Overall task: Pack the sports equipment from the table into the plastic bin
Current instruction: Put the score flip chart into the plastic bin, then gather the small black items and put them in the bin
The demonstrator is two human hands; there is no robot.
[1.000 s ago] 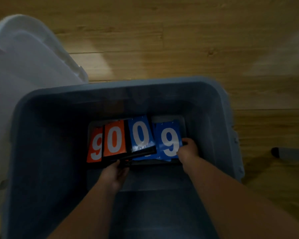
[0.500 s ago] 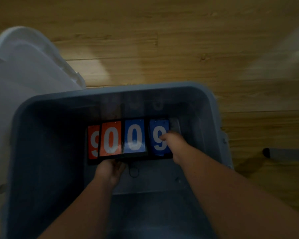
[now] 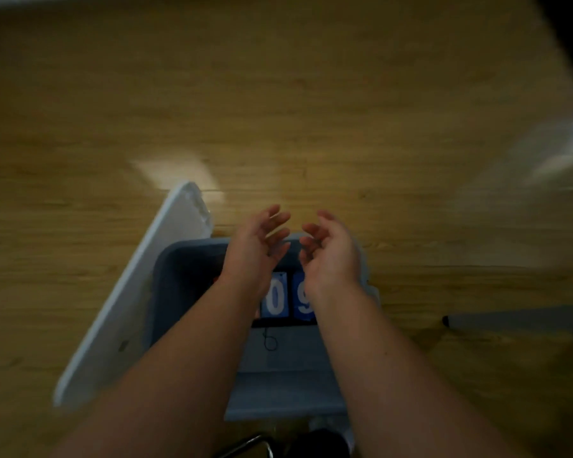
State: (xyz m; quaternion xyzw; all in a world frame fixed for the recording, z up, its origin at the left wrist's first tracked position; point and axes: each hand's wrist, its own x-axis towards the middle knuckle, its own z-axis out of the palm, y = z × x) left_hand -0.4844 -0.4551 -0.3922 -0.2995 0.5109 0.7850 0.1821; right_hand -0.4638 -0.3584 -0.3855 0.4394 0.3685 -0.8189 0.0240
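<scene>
Above bin (image 3: 166,292): left hand (image 3: 255,249) and right hand (image 3: 333,256) had let go of scoreboard (image 3: 275,300), lifted clear, both empty, fingers loosely spread. Scoreboard lay flat on bin floor, far end. Judged: item packed; next piece to fetch.

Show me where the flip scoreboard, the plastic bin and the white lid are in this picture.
flip scoreboard (image 3: 274,299): head view, on the blue card with the white 0.
plastic bin (image 3: 176,285): head view, on its left inner wall.
white lid (image 3: 135,299): head view, on its flat face.
</scene>
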